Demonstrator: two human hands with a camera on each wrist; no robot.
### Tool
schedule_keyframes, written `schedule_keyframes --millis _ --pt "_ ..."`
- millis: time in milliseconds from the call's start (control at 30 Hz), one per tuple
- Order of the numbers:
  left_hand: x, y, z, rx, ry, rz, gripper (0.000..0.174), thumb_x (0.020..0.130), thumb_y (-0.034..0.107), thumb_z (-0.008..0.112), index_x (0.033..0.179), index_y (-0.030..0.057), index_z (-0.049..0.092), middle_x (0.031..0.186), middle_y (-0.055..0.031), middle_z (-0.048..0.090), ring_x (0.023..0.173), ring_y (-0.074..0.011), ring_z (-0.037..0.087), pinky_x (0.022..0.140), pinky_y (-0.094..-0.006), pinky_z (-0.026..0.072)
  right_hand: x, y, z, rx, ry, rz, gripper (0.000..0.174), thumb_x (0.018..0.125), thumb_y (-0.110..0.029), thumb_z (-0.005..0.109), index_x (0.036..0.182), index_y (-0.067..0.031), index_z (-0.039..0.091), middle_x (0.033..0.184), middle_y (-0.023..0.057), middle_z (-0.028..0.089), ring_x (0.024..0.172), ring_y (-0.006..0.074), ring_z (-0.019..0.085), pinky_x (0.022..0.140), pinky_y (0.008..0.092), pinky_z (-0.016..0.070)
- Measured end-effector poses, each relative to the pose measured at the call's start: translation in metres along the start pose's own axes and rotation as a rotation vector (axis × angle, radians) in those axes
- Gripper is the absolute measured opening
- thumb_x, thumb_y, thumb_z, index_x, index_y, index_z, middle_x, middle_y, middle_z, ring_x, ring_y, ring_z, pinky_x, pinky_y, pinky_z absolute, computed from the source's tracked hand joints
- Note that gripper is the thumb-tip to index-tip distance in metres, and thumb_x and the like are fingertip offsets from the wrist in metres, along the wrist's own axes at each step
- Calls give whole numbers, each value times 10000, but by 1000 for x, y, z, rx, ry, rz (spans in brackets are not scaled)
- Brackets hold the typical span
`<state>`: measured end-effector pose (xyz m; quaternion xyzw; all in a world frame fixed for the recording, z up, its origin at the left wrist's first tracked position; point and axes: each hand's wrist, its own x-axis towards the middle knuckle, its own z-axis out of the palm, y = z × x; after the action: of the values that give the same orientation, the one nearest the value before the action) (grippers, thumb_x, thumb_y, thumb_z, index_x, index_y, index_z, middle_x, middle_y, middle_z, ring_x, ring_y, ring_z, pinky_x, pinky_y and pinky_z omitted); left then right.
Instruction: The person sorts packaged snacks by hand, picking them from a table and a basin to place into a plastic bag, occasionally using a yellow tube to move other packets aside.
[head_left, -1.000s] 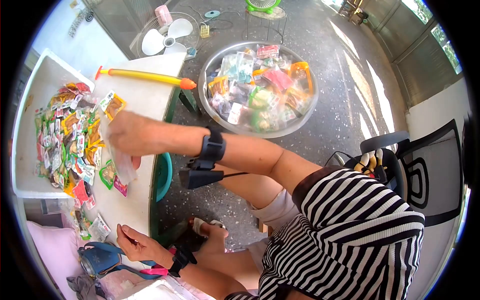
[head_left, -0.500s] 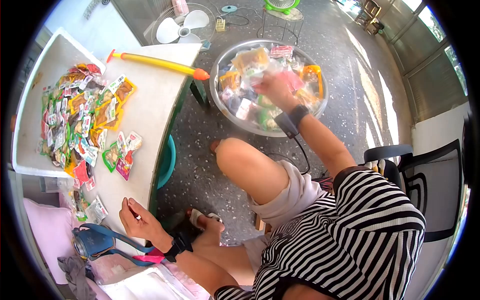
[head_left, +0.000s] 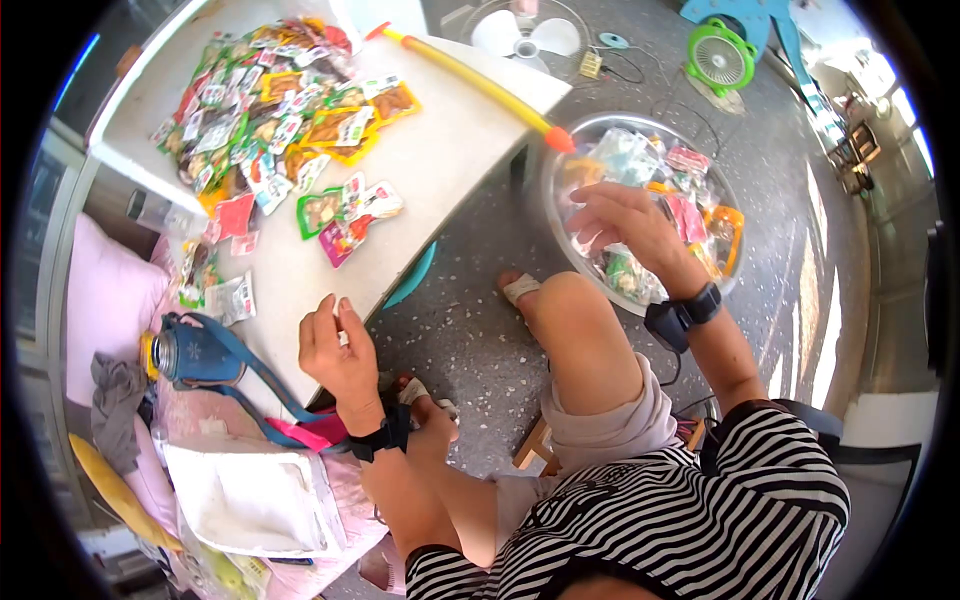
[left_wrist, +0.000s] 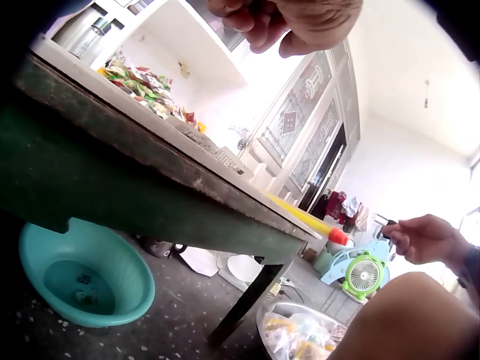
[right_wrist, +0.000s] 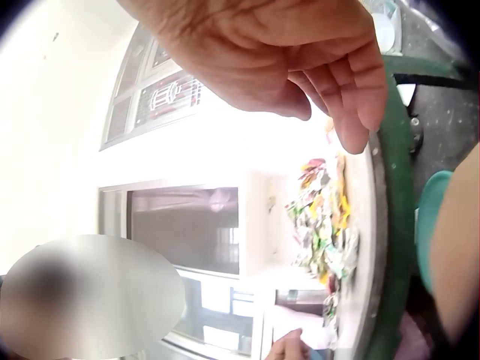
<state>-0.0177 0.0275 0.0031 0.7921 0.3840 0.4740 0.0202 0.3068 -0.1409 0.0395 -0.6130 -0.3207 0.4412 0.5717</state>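
My right hand [head_left: 630, 228] is over the near left part of a round metal basin [head_left: 735, 270], its fingers loosely bent and holding nothing. In the right wrist view the same hand [right_wrist: 300, 67] hangs with relaxed fingers above the table's edge. Clear plastic bags and colourful packets [head_left: 688, 215] fill the basin. My left hand [head_left: 340, 350] is raised beside the table's near edge, fingers loosely curled, nothing visible in them; the left wrist view shows this hand [left_wrist: 292, 22] at the top. Closest to it on the table lie small snack packets [head_left: 345, 215].
A white foam box [head_left: 130, 120] with a heap of packets stands on the white table [head_left: 440, 130]. A yellow pump-like tube [head_left: 480, 85] crosses the table's far side. A blue bottle [head_left: 205, 355] and a white foam tray [head_left: 250, 500] sit at left. A teal tub [left_wrist: 86, 274] is under the table.
My right hand has gone from the table, where it held a clear bag, to the basin, and is now empty at its near left. More packets lie on the table. The head view has shifted.
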Motion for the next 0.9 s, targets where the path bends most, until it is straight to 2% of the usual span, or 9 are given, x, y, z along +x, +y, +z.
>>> schedule_keyframes --millis 67,167,267,433,533,733,767,867,900 --pt "0 -1 0 -5 6 -19 100 831 26 642 919 -20 655 685 -116 570 545 -202 546 475 -308 422 -3 -46 38 9 -137 -134 297 985 -209 504 1165 12 589 910 105 690 742 95 639 655 207 516" --pt "2 -4 -1 15 17 -8 97 809 10 651 904 -12 657 661 -110 563 532 -206 560 473 -312 431 -3 -93 100 139 -296 -317 299 986 -209 495 1147 20 598 815 109 677 604 95 602 549 191 470" --pt "3 -9 -2 45 18 3 82 789 18 658 869 4 651 666 -114 572 540 -236 564 497 -340 441 25 -112 148 252 -557 -381 286 985 -226 510 1153 -18 610 869 89 694 687 91 639 612 207 512" --pt "5 -22 -17 124 49 -112 69 786 35 655 843 -4 648 648 -124 576 529 -260 563 491 -355 432 86 -50 230 53 -546 -328 250 963 -205 524 1094 -16 624 836 78 687 670 100 628 590 223 502" --pt "4 -37 -30 162 97 -176 68 786 49 661 825 -6 650 640 -128 584 510 -252 563 480 -349 425 112 20 241 -173 -540 -248 232 940 -174 531 1062 8 606 808 77 665 653 112 610 581 242 501" --pt "0 -54 -42 210 198 -320 95 790 62 666 843 -15 649 667 -126 597 520 -223 561 505 -327 438 107 39 243 -249 -505 -207 211 929 -134 530 1042 37 582 790 97 641 647 123 599 578 259 496" --pt "-3 -56 -47 212 219 -381 153 784 67 672 914 -13 661 736 -124 601 582 -222 567 563 -327 459 110 47 244 -269 -508 -244 203 926 -123 527 1045 31 582 778 92 630 640 124 596 579 261 496" --pt "-6 -65 -83 314 449 -442 269 770 81 659 1019 -17 634 875 -167 585 752 -327 586 680 -400 481 115 57 244 -264 -524 -244 192 926 -120 521 1032 28 581 762 85 620 632 122 590 572 259 490" --pt "-9 -72 -99 345 493 -493 308 775 91 658 1057 -26 620 926 -181 570 795 -325 578 710 -402 477 114 56 244 -245 -524 -215 188 925 -119 520 1024 29 580 760 85 619 629 121 589 569 258 486"
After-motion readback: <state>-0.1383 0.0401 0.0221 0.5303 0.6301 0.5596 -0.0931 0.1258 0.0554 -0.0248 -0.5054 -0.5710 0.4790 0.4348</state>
